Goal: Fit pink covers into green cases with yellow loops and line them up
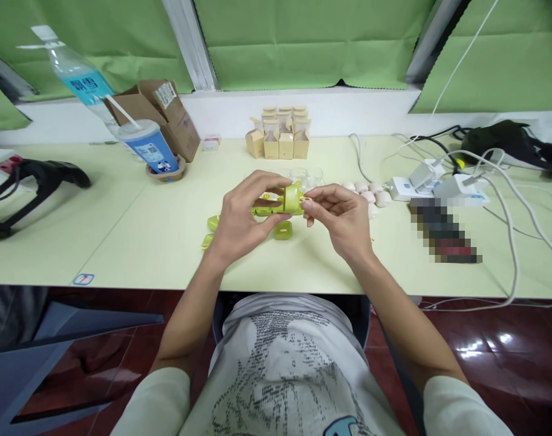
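Observation:
My left hand point(242, 215) is closed around a yellow-green plastic piece point(292, 198), held just above the pale table point(135, 242). My right hand point(339, 218) pinches the right end of the same piece with thumb and fingertips. More yellow-green parts lie under and beside the hands: a ring-shaped one point(282, 231) and others at the left point(211, 224). Part of the held piece is hidden by my fingers.
Small tan boxes point(280, 136) stand at the back. Pinkish round pieces point(371, 192) lie to the right, beside a power strip with chargers and cables point(439, 181). A blue cup with a straw point(151, 148), a water bottle point(78, 82) and a cardboard box point(167, 112) stand at the left.

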`<state>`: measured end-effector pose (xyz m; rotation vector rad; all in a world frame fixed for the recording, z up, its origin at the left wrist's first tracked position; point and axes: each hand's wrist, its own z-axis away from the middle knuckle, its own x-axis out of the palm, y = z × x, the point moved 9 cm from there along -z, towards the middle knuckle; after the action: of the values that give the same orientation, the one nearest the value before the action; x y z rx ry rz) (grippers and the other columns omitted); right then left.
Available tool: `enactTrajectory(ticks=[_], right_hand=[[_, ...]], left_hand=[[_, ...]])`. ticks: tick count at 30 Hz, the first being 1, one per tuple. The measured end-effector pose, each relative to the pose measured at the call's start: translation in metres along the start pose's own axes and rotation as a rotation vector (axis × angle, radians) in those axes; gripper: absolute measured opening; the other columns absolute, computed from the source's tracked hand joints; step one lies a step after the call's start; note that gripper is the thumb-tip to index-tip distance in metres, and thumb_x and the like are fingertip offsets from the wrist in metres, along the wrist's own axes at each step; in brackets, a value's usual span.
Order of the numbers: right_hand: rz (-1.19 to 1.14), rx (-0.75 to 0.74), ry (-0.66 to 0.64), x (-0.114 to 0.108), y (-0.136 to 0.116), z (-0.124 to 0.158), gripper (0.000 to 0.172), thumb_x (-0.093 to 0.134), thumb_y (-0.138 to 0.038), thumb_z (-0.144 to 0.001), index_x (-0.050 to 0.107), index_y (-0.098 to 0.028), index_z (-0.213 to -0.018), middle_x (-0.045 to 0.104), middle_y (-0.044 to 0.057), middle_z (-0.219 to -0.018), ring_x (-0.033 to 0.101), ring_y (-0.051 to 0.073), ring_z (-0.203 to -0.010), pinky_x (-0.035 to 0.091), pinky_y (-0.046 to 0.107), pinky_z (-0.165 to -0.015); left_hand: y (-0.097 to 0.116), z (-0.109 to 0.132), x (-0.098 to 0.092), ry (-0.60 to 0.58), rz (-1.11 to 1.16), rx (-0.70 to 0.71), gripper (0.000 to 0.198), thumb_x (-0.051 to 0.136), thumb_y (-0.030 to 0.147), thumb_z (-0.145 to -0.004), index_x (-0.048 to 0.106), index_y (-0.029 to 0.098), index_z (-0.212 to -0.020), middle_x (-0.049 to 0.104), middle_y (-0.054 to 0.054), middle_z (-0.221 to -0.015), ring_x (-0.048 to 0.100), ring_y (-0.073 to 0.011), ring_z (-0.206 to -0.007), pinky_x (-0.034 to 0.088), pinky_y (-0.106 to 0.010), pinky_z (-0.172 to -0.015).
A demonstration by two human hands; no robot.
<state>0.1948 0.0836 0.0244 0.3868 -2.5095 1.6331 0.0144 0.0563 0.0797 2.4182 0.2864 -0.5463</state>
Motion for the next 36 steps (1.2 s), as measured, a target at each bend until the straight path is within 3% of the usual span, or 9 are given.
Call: enactTrajectory(ticks=[5, 13, 24, 29, 36], right_hand=[[0.053, -0.040, 0.011, -0.005, -0.004, 0.000, 0.027, 0.103, -0.041, -0.078, 0.087, -0.022, -0.087, 0.081, -0.001, -0.076, 0.072, 0.012, -0.060, 0.066, 0.028, -0.061], [0.045, -0.013, 0.016, -0.003, 0.001, 0.001, 0.030, 0.105, -0.044, -0.074, 0.087, -0.022, -0.084, 0.080, -0.001, -0.071, 0.072, 0.014, -0.059, 0.067, 0.031, -0.061], [-0.035, -0.034, 0.009, 0.001, 0.002, 0.001, 0.029, 0.103, -0.040, -0.079, 0.084, -0.023, -0.091, 0.081, -0.002, -0.075, 0.076, 0.014, -0.063, 0.067, 0.028, -0.060], [0.007, -0.022, 0.015, -0.002, 0.000, 0.000, 0.026, 0.099, -0.042, -0.084, 0.085, -0.023, -0.096, 0.085, 0.000, -0.083, 0.082, 0.017, -0.073, 0.073, 0.036, -0.077], [0.063, -0.036, 0.067, -0.006, -0.003, 0.001, 0.030, 0.102, -0.047, -0.078, 0.087, -0.023, -0.089, 0.083, 0.001, -0.082, 0.075, 0.016, -0.064, 0.072, 0.037, -0.073]], left_hand=[[-0.001, 0.002, 0.005, 0.008, -0.011, 0.018, 0.034, 0.087, 0.040, -0.097, 0.078, 0.025, -0.125, 0.078, -0.007, -0.123, 0.078, -0.0212, -0.111, 0.075, -0.032, -0.085], [-0.004, 0.004, 0.004, -0.039, -0.025, 0.095, 0.033, 0.089, 0.038, -0.095, 0.080, 0.027, -0.125, 0.080, -0.006, -0.124, 0.079, -0.0217, -0.114, 0.077, -0.038, -0.091], [-0.012, 0.000, 0.005, -0.009, -0.015, 0.021, 0.041, 0.090, 0.053, -0.092, 0.081, 0.027, -0.123, 0.080, -0.007, -0.124, 0.078, -0.0235, -0.116, 0.076, -0.038, -0.088], [-0.010, -0.001, -0.002, 0.035, -0.040, -0.027, 0.035, 0.088, 0.045, -0.095, 0.080, 0.027, -0.125, 0.078, -0.007, -0.126, 0.077, -0.0245, -0.118, 0.076, -0.042, -0.096], [-0.008, 0.001, 0.005, 0.013, -0.023, 0.020, 0.035, 0.087, 0.043, -0.096, 0.080, 0.027, -0.126, 0.078, -0.007, -0.126, 0.077, -0.0221, -0.118, 0.076, -0.039, -0.095]])
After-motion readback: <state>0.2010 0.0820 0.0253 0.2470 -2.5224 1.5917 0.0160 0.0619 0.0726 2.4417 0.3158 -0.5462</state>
